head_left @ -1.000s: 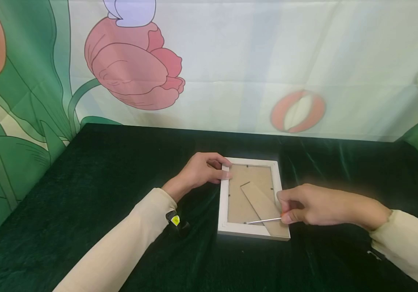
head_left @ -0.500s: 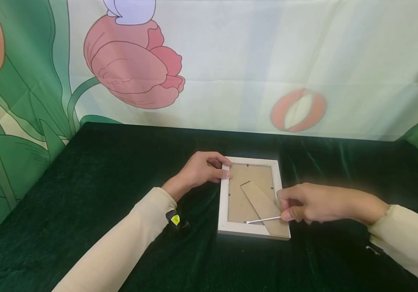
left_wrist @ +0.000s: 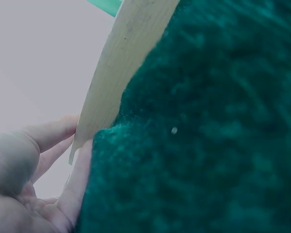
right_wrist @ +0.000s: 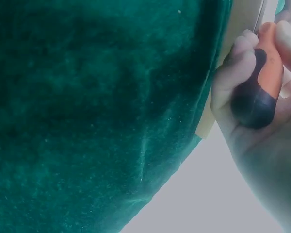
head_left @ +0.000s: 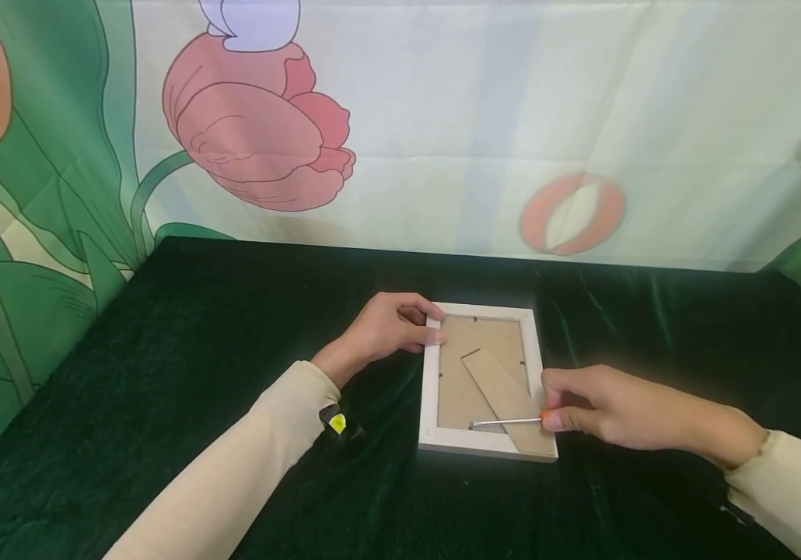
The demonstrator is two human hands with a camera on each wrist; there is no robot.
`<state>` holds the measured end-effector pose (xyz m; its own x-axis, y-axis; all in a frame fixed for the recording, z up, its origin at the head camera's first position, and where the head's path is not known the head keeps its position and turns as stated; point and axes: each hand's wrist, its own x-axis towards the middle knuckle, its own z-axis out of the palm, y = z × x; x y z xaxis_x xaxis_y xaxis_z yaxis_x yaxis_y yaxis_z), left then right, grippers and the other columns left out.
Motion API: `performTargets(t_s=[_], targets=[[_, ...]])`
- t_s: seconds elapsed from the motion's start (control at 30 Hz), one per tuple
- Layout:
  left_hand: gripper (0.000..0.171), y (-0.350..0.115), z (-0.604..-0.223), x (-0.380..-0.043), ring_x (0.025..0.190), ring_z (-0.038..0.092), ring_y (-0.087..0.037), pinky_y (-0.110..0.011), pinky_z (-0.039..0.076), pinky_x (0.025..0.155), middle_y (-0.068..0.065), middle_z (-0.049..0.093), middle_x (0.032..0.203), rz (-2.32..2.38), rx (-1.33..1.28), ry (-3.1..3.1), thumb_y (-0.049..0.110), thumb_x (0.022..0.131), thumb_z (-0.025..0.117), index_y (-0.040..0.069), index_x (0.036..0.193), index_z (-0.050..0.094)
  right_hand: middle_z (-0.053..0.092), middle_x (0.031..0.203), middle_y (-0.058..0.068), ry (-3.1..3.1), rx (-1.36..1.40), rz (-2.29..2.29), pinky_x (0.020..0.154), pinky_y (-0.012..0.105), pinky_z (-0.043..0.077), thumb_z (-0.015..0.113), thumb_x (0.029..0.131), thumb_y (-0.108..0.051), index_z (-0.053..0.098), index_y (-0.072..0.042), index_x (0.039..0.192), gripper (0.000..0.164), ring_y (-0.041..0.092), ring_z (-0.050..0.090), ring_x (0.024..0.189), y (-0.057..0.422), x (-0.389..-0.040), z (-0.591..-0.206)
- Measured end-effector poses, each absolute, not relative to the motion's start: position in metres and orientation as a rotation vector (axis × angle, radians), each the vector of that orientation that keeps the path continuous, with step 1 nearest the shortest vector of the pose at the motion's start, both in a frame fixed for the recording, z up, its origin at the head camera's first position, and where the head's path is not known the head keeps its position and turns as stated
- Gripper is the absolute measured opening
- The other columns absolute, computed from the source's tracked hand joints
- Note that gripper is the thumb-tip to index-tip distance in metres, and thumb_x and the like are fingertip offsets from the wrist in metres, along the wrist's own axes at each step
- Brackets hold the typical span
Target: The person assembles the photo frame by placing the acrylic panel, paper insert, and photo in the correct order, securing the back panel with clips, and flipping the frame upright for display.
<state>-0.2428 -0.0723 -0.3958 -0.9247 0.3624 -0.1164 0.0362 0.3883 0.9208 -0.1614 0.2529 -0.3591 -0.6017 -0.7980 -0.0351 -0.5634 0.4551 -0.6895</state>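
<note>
A white picture frame [head_left: 430, 404] lies face down, its beige backing board [head_left: 455, 397] and slanted stand leg [head_left: 501, 389] showing. Small dark tabs sit along the inner edge of the frame. My left hand [head_left: 383, 330] grips the frame's upper left side, thumb on top. In my right hand [head_left: 617, 408] is a screwdriver [head_left: 508, 421], its metal shaft crossing the stand leg. The shaft's tip is at the tab near the lower left inner corner. The right wrist view shows the orange and black handle [right_wrist: 269, 73] within the curled fingers.
A dark green velvet cloth [head_left: 232, 334] covers the table under the frame. Behind the table hangs a pale curtain [head_left: 442, 117] with printed flowers and leaves. A small pale speck [left_wrist: 174, 130] lies on the cloth in the left wrist view.
My right hand has shifted slightly right and down along the screwdriver, and some orange handle shows again. The screwdriver's tip stays at the same tab. My left hand and the frame hold still.
</note>
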Motion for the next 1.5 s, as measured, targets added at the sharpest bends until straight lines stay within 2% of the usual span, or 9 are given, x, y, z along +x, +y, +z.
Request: performTargets(t_s=[0.27, 0.7, 1.0, 1.5], targets=[[0.033, -0.071, -0.396, -0.244, 0.095, 0.071, -0.027, -0.032, 0.063, 0.084, -0.010, 0.069, 0.109, 1.543, 0.348, 2.346, 0.021, 0.089, 0.089, 0.015, 0.120, 0.078, 0.059, 0.088, -0.013, 2.355, -1.163, -0.939, 0.062, 0.025, 0.053, 0.073, 0.102, -0.021, 0.064, -0.020, 0.104, 0.010, 0.010, 0.062, 0.075, 0.255, -0.160, -0.362], [0.033, -0.073, -0.396, -0.244, 0.095, 0.071, -0.027, -0.032, 0.063, 0.084, -0.010, 0.068, 0.109, 1.543, 0.338, 2.346, 0.021, 0.089, 0.089, 0.015, 0.119, 0.078, 0.058, 0.085, -0.016, 2.384, -1.174, -0.881, 0.060, 0.024, 0.052, 0.072, 0.102, -0.031, 0.063, -0.025, 0.102, 0.011, 0.006, 0.060, 0.072, 0.252, -0.161, -0.358], [0.033, -0.073, -0.396, -0.244, 0.095, 0.071, -0.028, -0.032, 0.063, 0.084, -0.010, 0.068, 0.109, 1.541, 0.339, 2.350, 0.021, 0.089, 0.089, 0.016, 0.119, 0.078, 0.052, 0.079, -0.018, 2.396, -1.150, -0.845, 0.056, 0.023, 0.049, 0.072, 0.102, -0.032, 0.061, -0.025, 0.098, 0.014, 0.003, 0.055, 0.066, 0.249, -0.161, -0.355], [0.033, -0.073, -0.395, -0.244, 0.095, 0.071, -0.027, -0.031, 0.063, 0.084, -0.010, 0.068, 0.109, 1.538, 0.332, 2.344, 0.021, 0.089, 0.089, 0.016, 0.120, 0.079, 0.053, 0.075, -0.014, 2.320, -0.980, -0.751, 0.062, 0.027, 0.051, 0.070, 0.103, -0.033, 0.057, -0.023, 0.096, 0.018, 0.010, 0.058, 0.066, 0.244, -0.167, -0.343]])
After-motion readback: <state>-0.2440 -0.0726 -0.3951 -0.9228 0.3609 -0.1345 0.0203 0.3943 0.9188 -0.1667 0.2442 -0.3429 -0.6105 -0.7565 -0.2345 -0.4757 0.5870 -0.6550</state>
